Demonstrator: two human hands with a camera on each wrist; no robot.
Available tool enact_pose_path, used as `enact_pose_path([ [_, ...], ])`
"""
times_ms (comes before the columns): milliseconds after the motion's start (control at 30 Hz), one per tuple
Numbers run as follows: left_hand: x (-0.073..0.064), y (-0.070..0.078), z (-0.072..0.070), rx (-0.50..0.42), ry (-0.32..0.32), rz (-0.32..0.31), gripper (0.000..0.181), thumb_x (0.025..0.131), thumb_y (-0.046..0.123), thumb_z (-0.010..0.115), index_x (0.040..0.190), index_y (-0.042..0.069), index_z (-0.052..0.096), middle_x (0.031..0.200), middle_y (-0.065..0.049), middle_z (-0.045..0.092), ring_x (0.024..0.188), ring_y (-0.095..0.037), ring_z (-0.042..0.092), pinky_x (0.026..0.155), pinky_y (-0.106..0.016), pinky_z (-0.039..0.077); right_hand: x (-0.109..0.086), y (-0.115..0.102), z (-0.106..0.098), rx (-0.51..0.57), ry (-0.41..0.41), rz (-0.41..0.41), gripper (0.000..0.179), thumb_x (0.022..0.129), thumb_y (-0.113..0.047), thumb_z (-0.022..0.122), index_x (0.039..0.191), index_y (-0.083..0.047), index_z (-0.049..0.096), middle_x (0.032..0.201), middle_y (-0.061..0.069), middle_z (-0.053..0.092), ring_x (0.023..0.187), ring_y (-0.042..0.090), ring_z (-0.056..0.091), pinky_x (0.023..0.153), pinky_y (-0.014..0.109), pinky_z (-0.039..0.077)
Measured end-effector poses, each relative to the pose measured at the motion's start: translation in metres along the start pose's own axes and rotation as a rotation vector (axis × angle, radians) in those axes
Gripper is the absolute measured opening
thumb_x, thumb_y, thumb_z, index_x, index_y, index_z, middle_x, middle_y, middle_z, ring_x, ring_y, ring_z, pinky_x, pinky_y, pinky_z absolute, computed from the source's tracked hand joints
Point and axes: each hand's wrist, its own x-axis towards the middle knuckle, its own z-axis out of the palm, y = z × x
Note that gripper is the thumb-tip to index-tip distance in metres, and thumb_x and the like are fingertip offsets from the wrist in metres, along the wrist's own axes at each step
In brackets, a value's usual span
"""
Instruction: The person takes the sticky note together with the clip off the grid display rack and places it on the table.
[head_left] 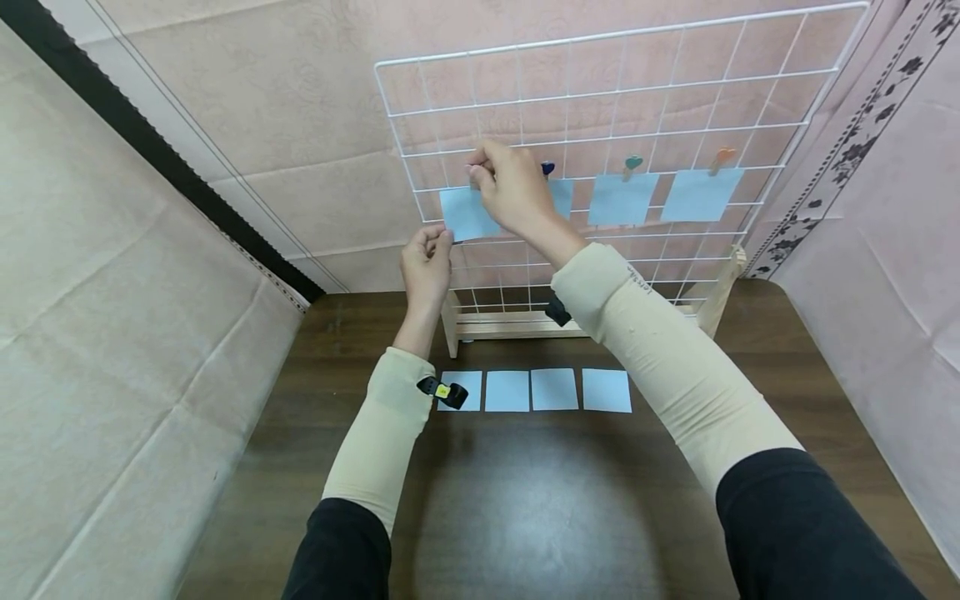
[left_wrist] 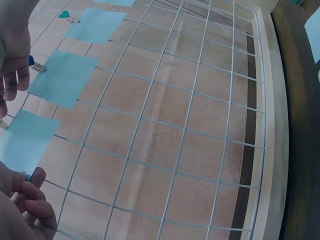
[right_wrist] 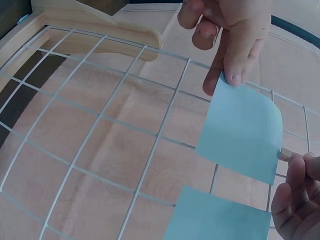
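At the left side of a white wire grid rack (head_left: 600, 37), both hands hold a light blue paper square (head_left: 465, 215) against the wires. My left hand (head_left: 427, 267) pinches its lower left corner between thumb and finger, also seen on the paper (right_wrist: 240, 127) in the right wrist view. My right hand (head_left: 513, 187) is at the top edge, its thumb and fingertips pinching a small wooden clothespin (right_wrist: 285, 154) whose end meets that edge. Most of the clothespin is hidden by the fingers. Just right hangs another blue square (left_wrist: 64, 80), clipped by a clothespin with a dark blue top (head_left: 548, 168).
Further right, two blue squares hang under clothespins with a green heart (head_left: 633, 162) and an orange top (head_left: 723, 156). Several blue squares (head_left: 554, 390) lie in a row on the brown table (head_left: 525, 500), before the rack's wooden base (head_left: 517, 327). Pale cloth surrounds the table.
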Motion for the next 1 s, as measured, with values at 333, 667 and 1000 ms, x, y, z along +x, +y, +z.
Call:
enact_pose_path([
  [333,-0.002,-0.001,-0.003,-0.014,0.011,-0.003,0.021,0.106,0.011,0.063,0.115,-0.005,0.072,0.100,-0.014,0.077,0.057,-0.005,0.048,0.053,-0.018,0.040,-0.005,-0.002,-0.006,0.023,-0.044,0.015,0.023,0.111,-0.018,0.055,0.123,-0.004,0.068,0.107,0.009,0.076,0.093,0.018,0.068,0.080,0.028,0.050],
  [667,-0.006,0.001,-0.008,-0.006,0.006,-0.009,0.022,0.107,0.013,0.063,0.117,-0.004,0.072,0.100,-0.018,0.076,0.056,-0.005,0.047,0.053,-0.018,0.040,-0.012,-0.001,-0.011,0.075,-0.042,0.008,0.023,0.111,-0.017,0.055,0.125,-0.004,0.069,0.109,0.007,0.076,0.086,0.018,0.064,0.077,0.027,0.048],
  [1000,-0.011,0.006,-0.010,-0.022,-0.001,0.007,0.021,0.106,0.013,0.064,0.116,-0.004,0.072,0.093,-0.013,0.074,0.055,-0.006,0.047,0.053,-0.018,0.041,-0.016,0.011,-0.022,0.161,-0.002,-0.014,0.023,0.108,-0.008,0.057,0.122,0.003,0.072,0.110,0.015,0.077,0.101,0.025,0.072,0.087,0.032,0.055],
])
